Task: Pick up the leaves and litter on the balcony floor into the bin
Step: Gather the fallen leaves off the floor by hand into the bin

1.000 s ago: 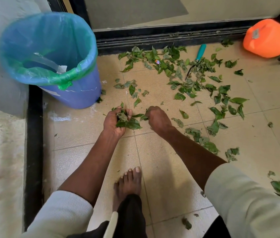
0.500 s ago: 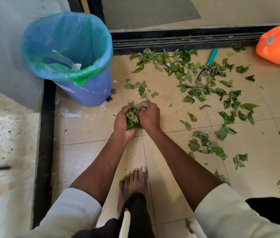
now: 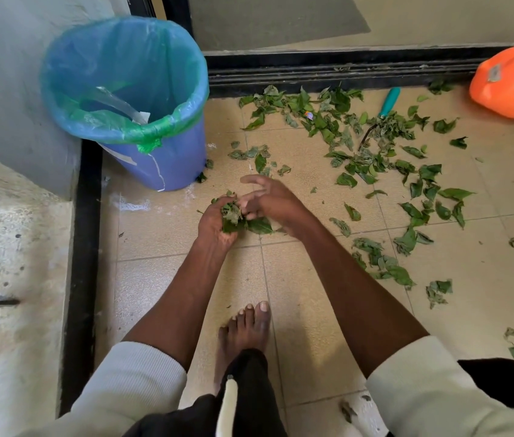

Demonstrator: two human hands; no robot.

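My left hand [image 3: 214, 220] grips a bunch of green leaves [image 3: 233, 216] just above the tiled floor, a short way in front of the blue bin [image 3: 167, 152]. My right hand [image 3: 273, 198] is beside it, fingers spread and relaxed, its fingertips touching the bunch. The bin has a blue-green plastic liner [image 3: 183, 108] and stands to the upper left against the wall. Many loose green leaves [image 3: 366, 162] lie scattered on the floor to the right and behind the hands. A small coloured wrapper [image 3: 308, 115] lies among the far leaves.
A teal-handled tool [image 3: 388, 102] lies among the leaves near the door track [image 3: 344, 74]. An orange container [image 3: 511, 82] sits at the far right. A raised concrete ledge [image 3: 13, 279] and black strip run along the left. My bare foot [image 3: 246, 329] stands on the tiles below the hands.
My right hand had pressed leaves into the left hand's bunch; its fingers have now opened and spread. The left hand still holds the bunch. The view shifted slightly.
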